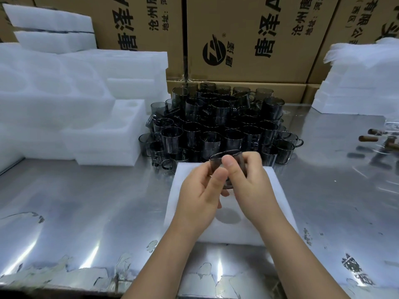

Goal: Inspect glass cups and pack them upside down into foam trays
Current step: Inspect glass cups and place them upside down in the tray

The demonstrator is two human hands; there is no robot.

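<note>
Holding one dark glass cup [224, 167] with both hands, up in the air over the white foam tray [183, 190]. Left hand [203, 190] curling around the cup's near side, thumb pressing on the glass. Right hand [248, 180] gripping the cup's other side, thumb on top near the rim. Cup tipping on its side, open mouth facing away toward the cup pile.

Foam tray lying flat on the shiny metal table [86, 212], right under the hands. Showing one round hole [228, 215] in the tray, just below the cup, with nothing in it.

Sitting just behind the tray, a big pile of dark glass cups [220, 126], stacked in layers, handles sticking out at the edges. Standing left of the pile, stacks of white foam trays [86, 104]. Leaning right of the pile, more white foam [356, 83]. Rising behind the pile, brown cardboard boxes [248, 39] with black print. Lying far right of the pile, some small brown tubes [368, 138], too blurry to tell more.
</note>
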